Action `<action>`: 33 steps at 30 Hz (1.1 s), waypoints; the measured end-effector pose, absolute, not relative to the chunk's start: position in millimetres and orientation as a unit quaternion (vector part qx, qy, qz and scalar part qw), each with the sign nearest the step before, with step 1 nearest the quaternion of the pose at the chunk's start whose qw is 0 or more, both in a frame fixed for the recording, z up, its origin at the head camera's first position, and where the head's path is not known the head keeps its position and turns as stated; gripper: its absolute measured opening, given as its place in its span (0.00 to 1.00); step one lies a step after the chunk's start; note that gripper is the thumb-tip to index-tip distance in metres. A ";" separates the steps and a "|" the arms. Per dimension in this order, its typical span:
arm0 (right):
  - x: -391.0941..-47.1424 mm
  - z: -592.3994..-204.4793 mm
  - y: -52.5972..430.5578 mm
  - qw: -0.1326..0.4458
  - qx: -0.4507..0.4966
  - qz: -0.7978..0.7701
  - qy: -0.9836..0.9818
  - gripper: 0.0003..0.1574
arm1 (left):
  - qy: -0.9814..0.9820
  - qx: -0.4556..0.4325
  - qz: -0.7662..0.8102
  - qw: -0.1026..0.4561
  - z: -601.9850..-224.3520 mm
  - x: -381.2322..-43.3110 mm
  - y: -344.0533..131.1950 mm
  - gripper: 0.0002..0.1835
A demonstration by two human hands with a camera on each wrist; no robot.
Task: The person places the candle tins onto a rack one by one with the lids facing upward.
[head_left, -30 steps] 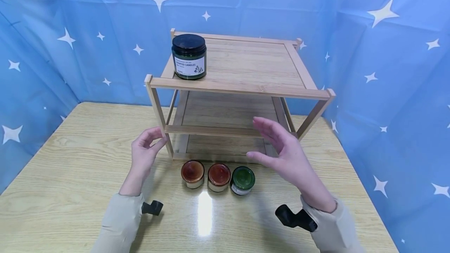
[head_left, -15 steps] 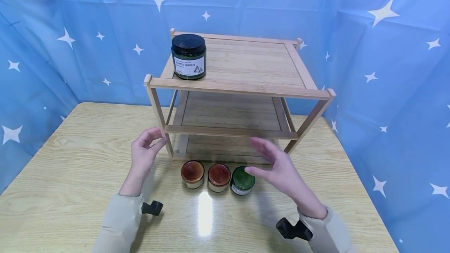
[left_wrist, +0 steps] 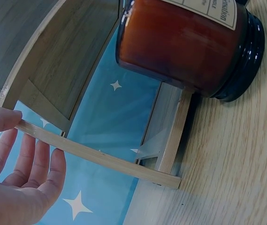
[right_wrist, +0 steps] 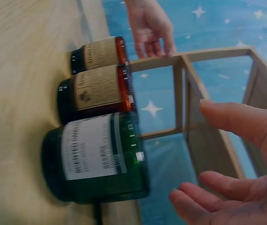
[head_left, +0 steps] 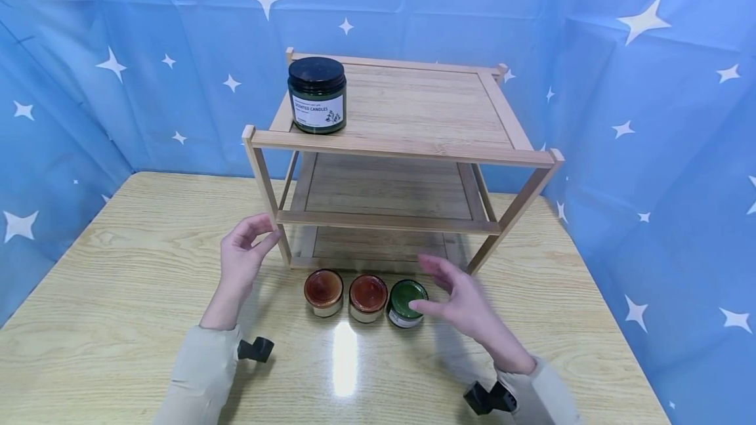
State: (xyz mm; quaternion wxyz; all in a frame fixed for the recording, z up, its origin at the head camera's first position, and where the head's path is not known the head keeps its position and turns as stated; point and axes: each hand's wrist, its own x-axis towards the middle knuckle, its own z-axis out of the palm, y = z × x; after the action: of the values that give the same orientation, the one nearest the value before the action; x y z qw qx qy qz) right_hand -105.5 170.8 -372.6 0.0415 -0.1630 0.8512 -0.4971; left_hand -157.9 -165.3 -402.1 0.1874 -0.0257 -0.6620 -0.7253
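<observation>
My left hand holds the front left post of a wooden three-tier shelf; in the left wrist view its thumb and fingers lie on either side of that post. My right hand hovers at the right of a green candle jar, thumb and fingers spread. In the head view its thumb tip overlaps the jar's edge. Two amber candle jars stand left of the green one in a row. All three are upside down, dark lids on the table, as the right wrist view shows.
A larger dark green candle jar with a black lid stands upright at the top tier's front left corner. The row of jars sits right before the shelf's bottom edge. A blue star-patterned cloth hangs behind the wooden table.
My right hand has come down and toward me, from in front of the middle tier to beside the green candle jar. The left hand has stayed on the post.
</observation>
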 end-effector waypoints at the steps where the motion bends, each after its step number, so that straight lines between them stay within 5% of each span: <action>1: -105.6 -375.2 170.9 0.044 -0.163 -0.498 0.851 0.43 | -0.662 -0.025 -0.726 0.187 -402.0 -157.8 -165.2 0.14; 33: -101.2 -426.6 167.3 0.068 -0.110 -0.473 0.872 0.54 | -0.660 -0.018 -0.728 0.184 -401.2 -157.4 -164.8 0.15</action>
State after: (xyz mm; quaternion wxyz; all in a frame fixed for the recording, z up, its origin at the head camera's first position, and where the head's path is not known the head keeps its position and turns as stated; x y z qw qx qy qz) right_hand -101.2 167.3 -426.6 0.0684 -0.1097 0.8717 -0.4728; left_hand -157.4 -164.8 -401.2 0.1844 -0.0175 -0.6599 -0.7282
